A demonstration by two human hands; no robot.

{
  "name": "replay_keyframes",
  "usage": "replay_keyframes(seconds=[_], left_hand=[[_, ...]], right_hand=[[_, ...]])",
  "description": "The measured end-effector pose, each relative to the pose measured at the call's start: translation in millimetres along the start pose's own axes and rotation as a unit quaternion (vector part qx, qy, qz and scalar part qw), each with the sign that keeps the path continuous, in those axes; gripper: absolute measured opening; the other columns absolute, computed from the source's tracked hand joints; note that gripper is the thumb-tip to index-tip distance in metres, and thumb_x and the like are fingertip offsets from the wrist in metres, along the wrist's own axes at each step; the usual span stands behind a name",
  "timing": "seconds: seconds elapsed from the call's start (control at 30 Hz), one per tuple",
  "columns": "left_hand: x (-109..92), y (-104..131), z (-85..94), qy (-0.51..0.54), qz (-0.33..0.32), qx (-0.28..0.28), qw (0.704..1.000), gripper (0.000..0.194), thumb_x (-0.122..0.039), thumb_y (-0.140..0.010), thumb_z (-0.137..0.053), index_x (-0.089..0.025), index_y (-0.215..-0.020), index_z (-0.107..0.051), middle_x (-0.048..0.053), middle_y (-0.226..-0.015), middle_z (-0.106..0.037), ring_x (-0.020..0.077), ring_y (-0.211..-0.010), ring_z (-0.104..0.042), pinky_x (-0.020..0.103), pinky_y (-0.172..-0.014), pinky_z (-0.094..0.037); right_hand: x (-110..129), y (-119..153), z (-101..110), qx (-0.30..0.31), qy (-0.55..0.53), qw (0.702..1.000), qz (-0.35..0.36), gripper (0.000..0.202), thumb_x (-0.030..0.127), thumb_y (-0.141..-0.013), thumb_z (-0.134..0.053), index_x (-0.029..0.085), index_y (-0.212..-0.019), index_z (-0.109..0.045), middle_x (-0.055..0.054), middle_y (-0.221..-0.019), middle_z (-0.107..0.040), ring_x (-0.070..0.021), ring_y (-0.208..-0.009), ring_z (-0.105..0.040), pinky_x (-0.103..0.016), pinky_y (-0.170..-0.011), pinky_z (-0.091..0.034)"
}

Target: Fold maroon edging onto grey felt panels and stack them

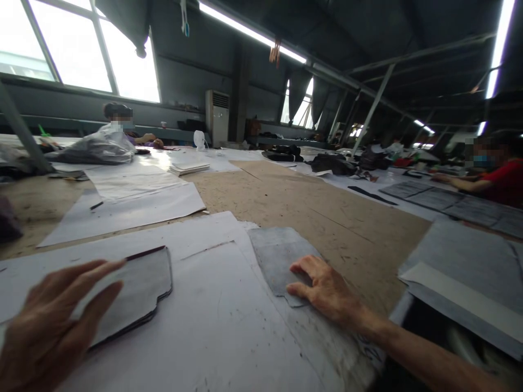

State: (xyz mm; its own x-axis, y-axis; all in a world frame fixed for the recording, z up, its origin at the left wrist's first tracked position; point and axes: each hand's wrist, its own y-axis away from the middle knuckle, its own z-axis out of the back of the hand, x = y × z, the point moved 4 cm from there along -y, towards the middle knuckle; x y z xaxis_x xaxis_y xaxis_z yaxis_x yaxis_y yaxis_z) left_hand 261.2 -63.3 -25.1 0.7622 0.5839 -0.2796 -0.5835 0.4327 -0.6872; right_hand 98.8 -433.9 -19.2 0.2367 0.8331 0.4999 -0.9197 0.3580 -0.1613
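Note:
Over a stack of grey cut pieces [141,283] with dark edges, at the lower left, my left hand [65,316] is spread, its fingers apart along the near left side of the stack. To the right, another grey piece [273,253] lies on the edge of the white paper [212,305]. My right hand [316,283] rests on that piece's right part, thumb and fingers apart and curved, with nothing seen between them.
White sheets [134,212] lie farther back on the brown table [286,201]. Larger grey sheets [469,272] are at the right. A person sits behind a plastic-wrapped bundle [98,147] at back left; another person in red [504,177] is at far right.

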Motion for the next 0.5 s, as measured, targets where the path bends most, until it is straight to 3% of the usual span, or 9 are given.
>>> replay_keyframes(seconds=[0.1,0.2,0.37,0.5], left_hand=[[-82.1,-7.2,-20.0,0.020,-0.075,0.059,0.995,0.026,-0.037,-0.085,-0.047,-0.030,-0.109,-0.053,0.002,-0.104,-0.053,0.0237,-0.093,-0.050,0.039,-0.080,-0.041],[-134.9,-9.7,-46.6,0.088,-0.114,0.105,0.984,0.021,-0.025,-0.087,-0.046,-0.026,-0.106,-0.053,0.002,-0.099,-0.055,0.0177,-0.091,-0.051,0.032,-0.076,-0.043],[-175.1,-14.6,-87.4,0.146,-0.105,0.186,0.966,0.027,-0.018,-0.086,-0.043,-0.022,-0.111,-0.051,0.005,-0.103,-0.057,0.0202,-0.091,-0.051,0.038,-0.077,-0.043],[-190.4,-26.2,-109.6,0.162,-0.095,0.184,0.965,0.028,-0.017,-0.084,-0.043,-0.018,-0.111,-0.053,0.008,-0.105,-0.057,0.0227,-0.091,-0.050,0.041,-0.077,-0.043]], right_hand=[[-11.7,-7.0,-4.9,0.012,-0.033,0.999,-0.011,0.013,0.024,-0.066,-0.065,0.017,-0.075,-0.059,-0.002,-0.081,-0.059,-0.0155,-0.078,-0.053,-0.027,-0.072,-0.040],[-15.1,-14.6,-10.0,0.011,-0.048,0.999,0.000,0.008,0.025,-0.068,-0.060,0.018,-0.066,-0.057,0.000,-0.071,-0.057,-0.0139,-0.070,-0.051,-0.025,-0.064,-0.038],[-15.7,-17.8,-7.8,0.034,-0.066,0.997,0.031,0.021,0.032,-0.077,-0.049,0.017,-0.063,-0.056,-0.001,-0.069,-0.056,-0.0131,-0.066,-0.050,-0.024,-0.061,-0.036],[-17.5,-23.4,-3.7,0.064,-0.067,0.995,0.036,0.024,0.031,-0.078,-0.047,0.017,-0.060,-0.054,0.000,-0.061,-0.054,-0.0112,-0.056,-0.046,-0.024,-0.055,-0.033]])
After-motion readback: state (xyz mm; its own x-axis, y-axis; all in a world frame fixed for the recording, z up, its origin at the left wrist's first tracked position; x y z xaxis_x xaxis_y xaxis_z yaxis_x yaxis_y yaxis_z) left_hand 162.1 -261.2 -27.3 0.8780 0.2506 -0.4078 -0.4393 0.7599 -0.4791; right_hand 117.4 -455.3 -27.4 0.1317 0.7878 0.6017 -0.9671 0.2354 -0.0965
